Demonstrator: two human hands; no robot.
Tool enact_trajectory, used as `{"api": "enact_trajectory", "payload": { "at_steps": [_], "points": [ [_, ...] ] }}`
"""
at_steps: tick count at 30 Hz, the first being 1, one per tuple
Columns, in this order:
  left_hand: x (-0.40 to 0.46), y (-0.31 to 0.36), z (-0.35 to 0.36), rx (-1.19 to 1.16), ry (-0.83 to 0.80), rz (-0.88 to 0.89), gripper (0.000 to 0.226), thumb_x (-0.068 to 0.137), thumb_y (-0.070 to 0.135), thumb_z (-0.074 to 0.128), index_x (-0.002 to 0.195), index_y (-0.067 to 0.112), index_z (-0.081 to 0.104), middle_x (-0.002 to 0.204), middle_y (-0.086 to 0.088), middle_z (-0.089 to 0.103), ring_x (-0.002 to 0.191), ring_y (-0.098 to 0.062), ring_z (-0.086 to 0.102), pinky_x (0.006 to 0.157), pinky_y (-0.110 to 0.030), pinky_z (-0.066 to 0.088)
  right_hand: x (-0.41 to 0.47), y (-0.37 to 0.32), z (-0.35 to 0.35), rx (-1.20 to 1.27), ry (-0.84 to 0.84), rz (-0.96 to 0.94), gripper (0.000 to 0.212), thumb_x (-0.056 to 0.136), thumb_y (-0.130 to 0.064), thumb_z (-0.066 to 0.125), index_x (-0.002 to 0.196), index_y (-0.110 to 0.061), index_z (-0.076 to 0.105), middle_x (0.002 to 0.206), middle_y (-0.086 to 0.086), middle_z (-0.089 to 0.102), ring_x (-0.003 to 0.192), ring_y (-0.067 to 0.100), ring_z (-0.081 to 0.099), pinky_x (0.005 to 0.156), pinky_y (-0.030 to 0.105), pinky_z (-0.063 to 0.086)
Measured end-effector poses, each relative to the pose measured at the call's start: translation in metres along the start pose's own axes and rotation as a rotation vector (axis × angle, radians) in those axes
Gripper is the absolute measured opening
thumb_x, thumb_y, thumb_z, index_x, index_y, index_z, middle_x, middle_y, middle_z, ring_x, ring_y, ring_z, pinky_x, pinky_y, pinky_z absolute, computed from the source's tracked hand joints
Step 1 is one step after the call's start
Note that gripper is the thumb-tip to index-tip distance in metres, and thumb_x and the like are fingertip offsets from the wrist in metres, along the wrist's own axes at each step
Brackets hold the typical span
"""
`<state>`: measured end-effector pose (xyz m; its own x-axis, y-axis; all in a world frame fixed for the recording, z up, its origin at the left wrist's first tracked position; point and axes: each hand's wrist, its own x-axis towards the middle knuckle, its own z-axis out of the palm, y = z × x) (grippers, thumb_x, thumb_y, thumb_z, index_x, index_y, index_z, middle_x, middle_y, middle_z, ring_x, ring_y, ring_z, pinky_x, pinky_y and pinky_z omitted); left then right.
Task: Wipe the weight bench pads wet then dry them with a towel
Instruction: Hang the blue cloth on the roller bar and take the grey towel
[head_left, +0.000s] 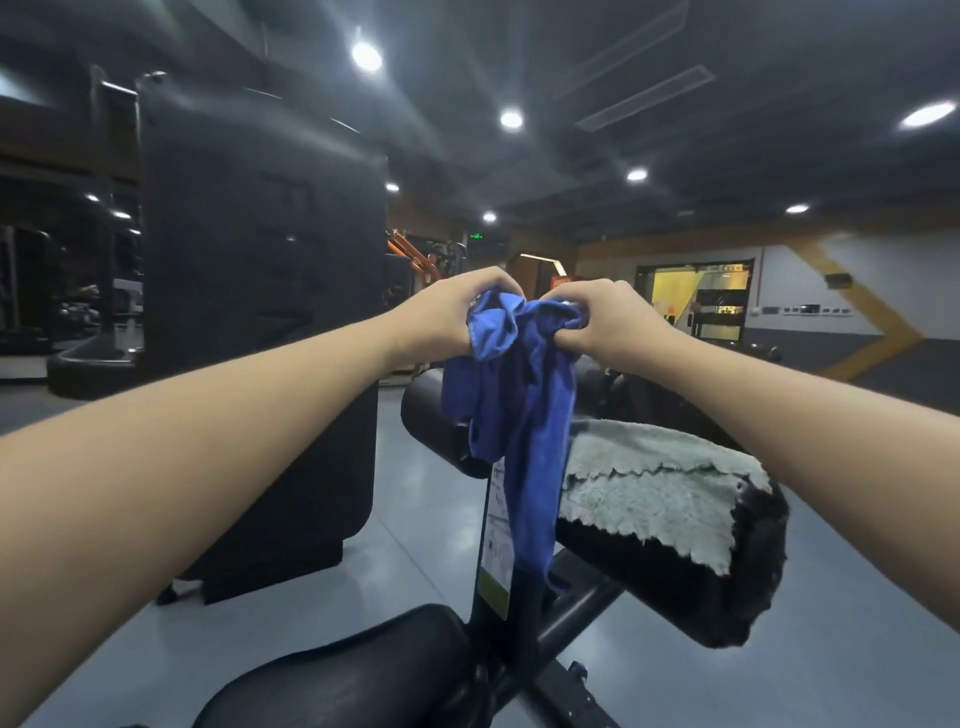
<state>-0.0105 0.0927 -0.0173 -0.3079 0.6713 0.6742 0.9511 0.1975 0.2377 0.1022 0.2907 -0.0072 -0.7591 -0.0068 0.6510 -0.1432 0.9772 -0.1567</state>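
A blue cloth (519, 415) hangs in the air in front of me, bunched at its top. My left hand (447, 312) grips the bunched top on the left and my right hand (608, 322) pinches it on the right. Its long tail drops down past the bench's black upright post (524, 603). A pale grey-green towel (654, 483) lies draped over the black roller pad (727, 587) to the right. A second black roller pad (431, 415) shows behind the cloth. The black seat pad (337, 675) lies low in the middle.
A tall black machine housing (260, 312) stands close on the left. Grey floor (415, 509) runs between it and the bench. Other gym machines with orange parts (410, 254) stand far back, and a lit doorway (696, 296) is at the far right.
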Motion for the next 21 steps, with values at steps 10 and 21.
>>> {"api": "enact_trajectory", "payload": {
  "at_steps": [10, 21],
  "points": [
    [0.034, -0.037, 0.060, -0.018, -0.069, -0.073, 0.055, 0.079, 0.017, 0.079, 0.128, 0.024, 0.055, 0.125, 0.003, 0.054, 0.114, -0.014, 0.055, 0.091, -0.022, 0.047, 0.016, 0.049, 0.035, -0.281, -0.114, 0.070, 0.018, 0.089, -0.032, 0.062, 0.107, -0.031, 0.066, 0.094, -0.005, 0.069, 0.081, 0.018, 0.062, 0.072, 0.035, 0.052],
    [0.026, -0.033, 0.079, 0.039, -0.441, -0.272, 0.076, 0.087, 0.015, 0.063, 0.151, 0.039, 0.029, 0.143, 0.006, 0.023, 0.101, -0.017, 0.051, 0.076, -0.023, 0.045, 0.002, 0.071, 0.033, -0.255, -0.431, 0.163, 0.026, 0.091, -0.038, 0.068, 0.113, -0.026, 0.063, 0.093, -0.003, 0.068, 0.070, 0.013, 0.068, 0.060, 0.033, 0.061]
  ]
}}
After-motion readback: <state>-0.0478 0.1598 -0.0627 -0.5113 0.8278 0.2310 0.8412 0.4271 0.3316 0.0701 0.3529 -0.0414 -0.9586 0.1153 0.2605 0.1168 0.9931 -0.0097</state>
